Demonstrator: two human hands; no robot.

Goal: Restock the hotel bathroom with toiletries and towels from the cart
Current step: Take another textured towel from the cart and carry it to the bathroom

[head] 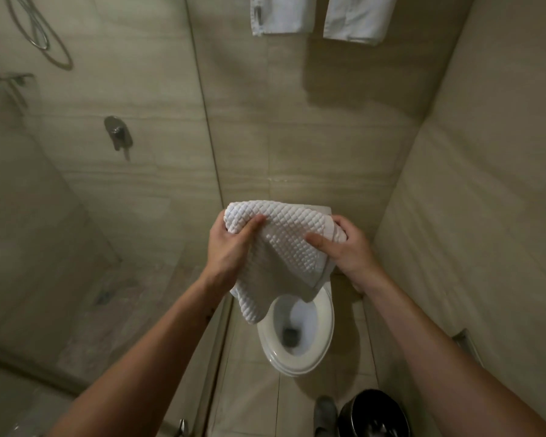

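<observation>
A white waffle-textured towel (284, 241) hangs folded in the air above the toilet (300, 342), held by both hands. My left hand (230, 247) grips its upper left corner with the thumb on top. My right hand (344, 247) grips its right edge, thumb pressed on the front. The towel's lower end droops over the toilet's back rim. Two white towels (281, 17) (356, 20) hang side by side high on the wall above.
A glass shower partition (208, 152) stands to the left, with a shower valve (118, 132) and hose behind it. A black waste bin (374, 414) sits on the floor at the lower right, beside a shoe (325, 414). Tiled walls close in at the right.
</observation>
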